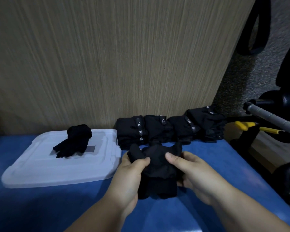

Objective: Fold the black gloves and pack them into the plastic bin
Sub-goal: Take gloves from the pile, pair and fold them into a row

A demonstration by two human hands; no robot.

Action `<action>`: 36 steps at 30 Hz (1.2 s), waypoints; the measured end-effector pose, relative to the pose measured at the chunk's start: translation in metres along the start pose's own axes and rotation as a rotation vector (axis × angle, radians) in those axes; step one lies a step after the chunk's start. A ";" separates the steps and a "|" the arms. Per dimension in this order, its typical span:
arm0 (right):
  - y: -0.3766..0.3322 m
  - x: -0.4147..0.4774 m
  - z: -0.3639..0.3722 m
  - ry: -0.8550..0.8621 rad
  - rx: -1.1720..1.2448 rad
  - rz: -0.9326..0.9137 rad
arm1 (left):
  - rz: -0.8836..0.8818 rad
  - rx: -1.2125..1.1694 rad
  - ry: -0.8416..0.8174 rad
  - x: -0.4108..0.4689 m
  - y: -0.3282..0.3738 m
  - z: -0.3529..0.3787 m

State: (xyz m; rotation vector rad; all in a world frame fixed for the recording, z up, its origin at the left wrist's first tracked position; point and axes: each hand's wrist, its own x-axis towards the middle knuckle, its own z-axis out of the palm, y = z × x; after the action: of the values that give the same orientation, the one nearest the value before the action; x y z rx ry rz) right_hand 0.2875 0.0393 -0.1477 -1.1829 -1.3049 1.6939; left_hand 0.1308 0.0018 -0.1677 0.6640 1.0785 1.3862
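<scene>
The left hand [129, 174] and right hand [191, 171] pinch a black glove [157, 166] over the near table [40, 206]. If the fingers [141, 160] slip, the soft fold may flop open. The plastic bin [57, 169], left, looks closed.

We hold both bare forearms forward and angled inward, our left grip [129, 174] and right grip [191, 171] close together, thumbs on top, fingers curled round one black glove [158, 164].

glove [74, 143] on lid [60, 166]
</scene>
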 end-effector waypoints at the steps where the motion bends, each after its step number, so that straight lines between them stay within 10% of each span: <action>1: -0.001 0.000 0.000 0.019 0.008 -0.003 | -0.009 -0.013 -0.032 -0.001 0.000 0.001; 15: -0.015 -0.003 -0.019 -0.195 0.198 0.064 | -0.023 0.152 -0.243 0.001 0.003 -0.006; 36: 0.011 0.027 -0.039 0.361 -0.236 -0.153 | 0.192 0.900 0.111 0.005 -0.004 -0.008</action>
State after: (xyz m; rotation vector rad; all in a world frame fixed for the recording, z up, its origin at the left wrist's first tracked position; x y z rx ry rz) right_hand 0.3143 0.0736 -0.1684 -1.4085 -1.3493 1.1746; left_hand 0.1247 0.0045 -0.1755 1.3710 1.7786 1.0537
